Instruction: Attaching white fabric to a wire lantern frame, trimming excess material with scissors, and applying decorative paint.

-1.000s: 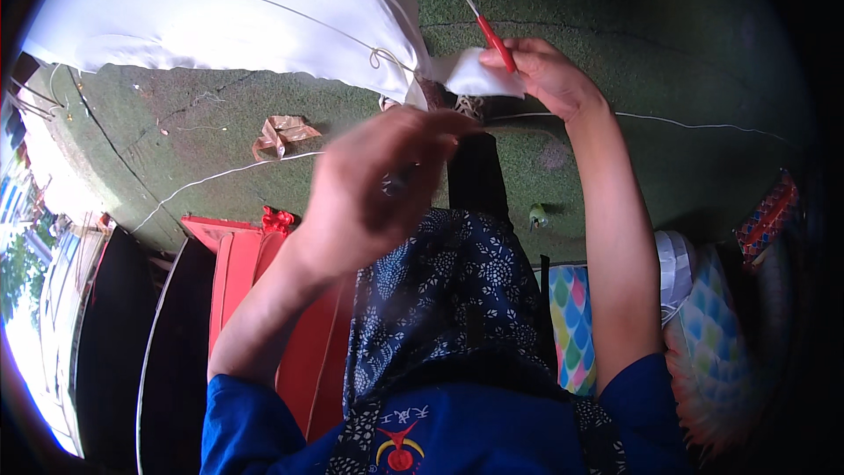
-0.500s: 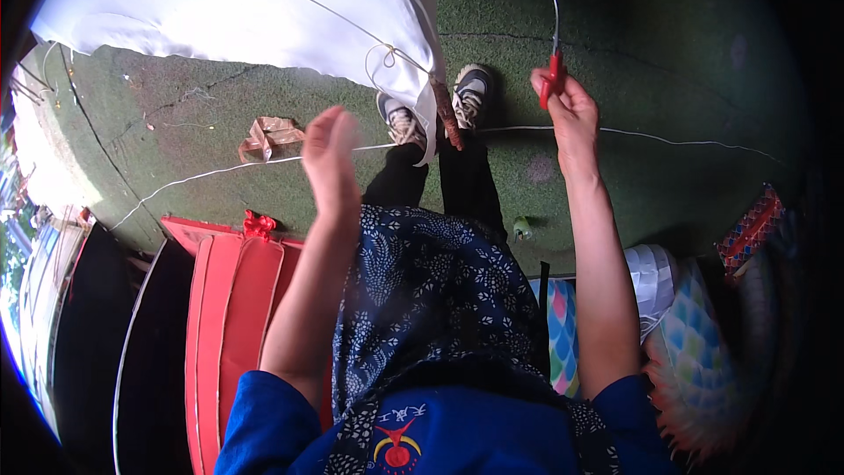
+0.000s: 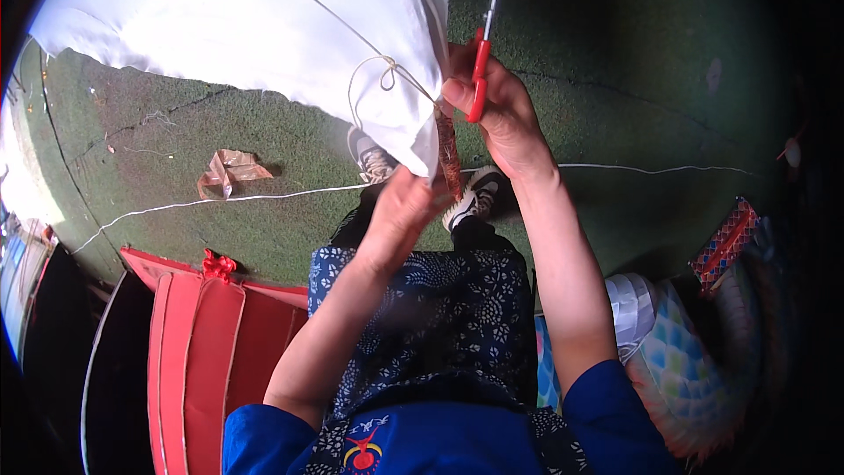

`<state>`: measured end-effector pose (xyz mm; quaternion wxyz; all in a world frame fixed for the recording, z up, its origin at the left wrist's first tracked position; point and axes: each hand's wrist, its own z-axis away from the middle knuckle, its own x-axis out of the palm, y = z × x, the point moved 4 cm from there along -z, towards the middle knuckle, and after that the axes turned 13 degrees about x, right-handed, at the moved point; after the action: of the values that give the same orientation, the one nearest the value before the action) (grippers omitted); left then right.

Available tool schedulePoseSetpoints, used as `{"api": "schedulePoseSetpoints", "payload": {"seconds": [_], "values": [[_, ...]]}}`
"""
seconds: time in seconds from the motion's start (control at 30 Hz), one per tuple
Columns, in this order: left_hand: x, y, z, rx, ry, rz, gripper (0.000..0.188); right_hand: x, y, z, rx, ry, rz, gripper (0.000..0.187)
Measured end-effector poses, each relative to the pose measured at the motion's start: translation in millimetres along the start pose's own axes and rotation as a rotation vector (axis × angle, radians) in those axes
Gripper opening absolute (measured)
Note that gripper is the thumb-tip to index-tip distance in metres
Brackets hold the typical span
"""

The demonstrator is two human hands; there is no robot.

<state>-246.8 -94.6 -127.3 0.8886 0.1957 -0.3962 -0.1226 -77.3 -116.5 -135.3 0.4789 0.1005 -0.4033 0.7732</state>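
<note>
My left hand (image 3: 396, 220) is closed at the low corner of a large white cloth (image 3: 264, 26), its fingers partly hidden behind one another. Beside that corner hangs a rough brown stick (image 3: 448, 154), with a thin cord (image 3: 316, 4) running up from its top and knotted in a loop on the cloth. My right hand (image 3: 505, 119) holds a pair of red-handled scissors (image 3: 482, 70), blades pointing up and away. Its thumb and fingers also lie against the cloth's right edge, near the top of the stick.
Green turf-like flooring (image 3: 607, 114) lies below, crossed by a white line (image 3: 290, 195). A crumpled brown scrap (image 3: 233, 171) rests at left. Red panels (image 3: 211, 334) stand near left; scale-patterned pieces (image 3: 681, 352) sit near right. My shoes (image 3: 475, 198) are under the cloth.
Both hands have come in to the cloth's edge: the left moved right and took its corner, the right moved left with the scissors. The cloth and stick sit slightly lower.
</note>
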Motion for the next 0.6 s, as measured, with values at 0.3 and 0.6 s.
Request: {"api": "schedulePoseSetpoints", "payload": {"seconds": [0.3,0.6], "values": [[13.8,-13.4,-26.6,0.267,-0.022,0.055,0.039,2.6,4.3,-7.8,-0.109,0.06,0.211,0.04],[19.2,-10.5,-33.3,0.277,-0.067,0.015,0.069,-60.3,37.9,15.6,-0.297,0.185,0.202,0.018]]}}
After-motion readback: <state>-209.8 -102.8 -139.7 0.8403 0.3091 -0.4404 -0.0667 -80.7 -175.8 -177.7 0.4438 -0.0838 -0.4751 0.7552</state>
